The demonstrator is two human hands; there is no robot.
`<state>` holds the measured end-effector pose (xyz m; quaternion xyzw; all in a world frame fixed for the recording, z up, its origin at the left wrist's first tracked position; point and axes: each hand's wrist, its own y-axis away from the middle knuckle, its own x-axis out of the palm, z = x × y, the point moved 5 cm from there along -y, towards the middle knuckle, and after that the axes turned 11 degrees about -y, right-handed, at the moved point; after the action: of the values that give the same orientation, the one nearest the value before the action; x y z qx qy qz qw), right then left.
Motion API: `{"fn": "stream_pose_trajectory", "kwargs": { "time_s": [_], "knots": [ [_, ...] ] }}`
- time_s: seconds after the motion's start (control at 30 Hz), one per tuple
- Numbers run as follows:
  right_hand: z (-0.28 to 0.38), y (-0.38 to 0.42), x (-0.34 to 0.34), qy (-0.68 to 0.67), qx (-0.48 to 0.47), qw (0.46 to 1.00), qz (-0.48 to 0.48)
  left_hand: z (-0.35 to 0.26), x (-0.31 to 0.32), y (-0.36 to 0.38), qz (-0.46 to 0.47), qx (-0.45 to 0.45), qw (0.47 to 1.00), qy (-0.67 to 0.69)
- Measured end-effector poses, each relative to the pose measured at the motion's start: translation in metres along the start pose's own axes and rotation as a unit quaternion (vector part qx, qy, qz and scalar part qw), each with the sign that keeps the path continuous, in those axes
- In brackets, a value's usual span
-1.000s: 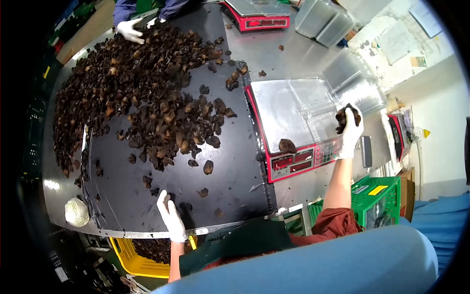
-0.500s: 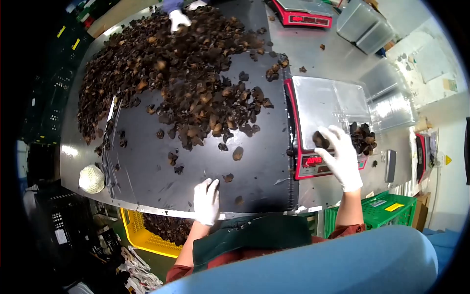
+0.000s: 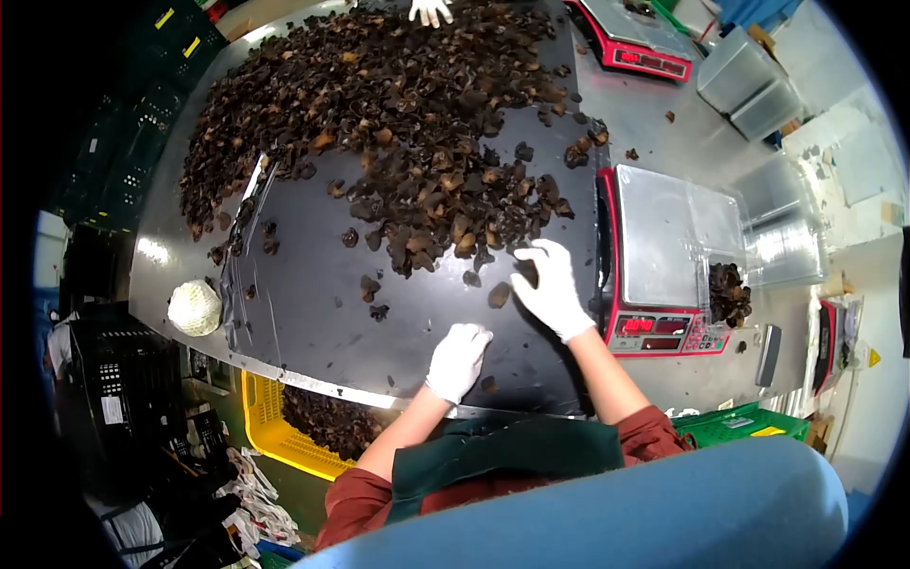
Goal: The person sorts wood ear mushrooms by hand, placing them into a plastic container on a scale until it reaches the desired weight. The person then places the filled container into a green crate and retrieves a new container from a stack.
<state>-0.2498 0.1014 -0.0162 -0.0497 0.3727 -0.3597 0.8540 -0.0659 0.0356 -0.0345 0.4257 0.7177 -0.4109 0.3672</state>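
Note:
My right hand [image 3: 552, 292], in a white glove, is over the black mat [image 3: 313, 313], left of the near red scale [image 3: 654, 237]. Its thumb and fingers curve round a dark wood ear mushroom piece [image 3: 527, 273]. Just beyond the fingertips lies a loose brown piece [image 3: 500, 295]. My left hand [image 3: 459, 362], gloved too, rests near the mat's front edge with curled fingers; what they hold, if anything, is hidden. A large heap of wood ear mushrooms [image 3: 379, 123] spreads across the far side of the mat.
Mushroom pieces sit in a clear tub [image 3: 730, 296] beside the near scale. Another red scale [image 3: 635, 43] and clear containers [image 3: 749, 85] stand further back. Another person's gloved hand [image 3: 431, 11] is at the far edge. A yellow crate [image 3: 270, 436] stands below the table.
My right hand has moved left from the scale to the mat, and the piece on the scale's plate is gone. My left hand has shifted forward and right, its fingers more curled.

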Motion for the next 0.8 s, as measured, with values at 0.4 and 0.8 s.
{"fn": "stream_pose_trajectory", "kwargs": {
  "time_s": [0.4,0.8],
  "knots": [
    [0.013,-0.019,0.092,0.101,-0.073,0.988,0.093,0.123,-0.072,0.01,-0.171,-0.224,0.94,-0.19],
    [0.092,0.074,0.032,-0.046,-0.168,0.87,0.461,0.136,-0.059,-0.014,-0.135,-0.238,0.95,-0.149]
  ]
}}
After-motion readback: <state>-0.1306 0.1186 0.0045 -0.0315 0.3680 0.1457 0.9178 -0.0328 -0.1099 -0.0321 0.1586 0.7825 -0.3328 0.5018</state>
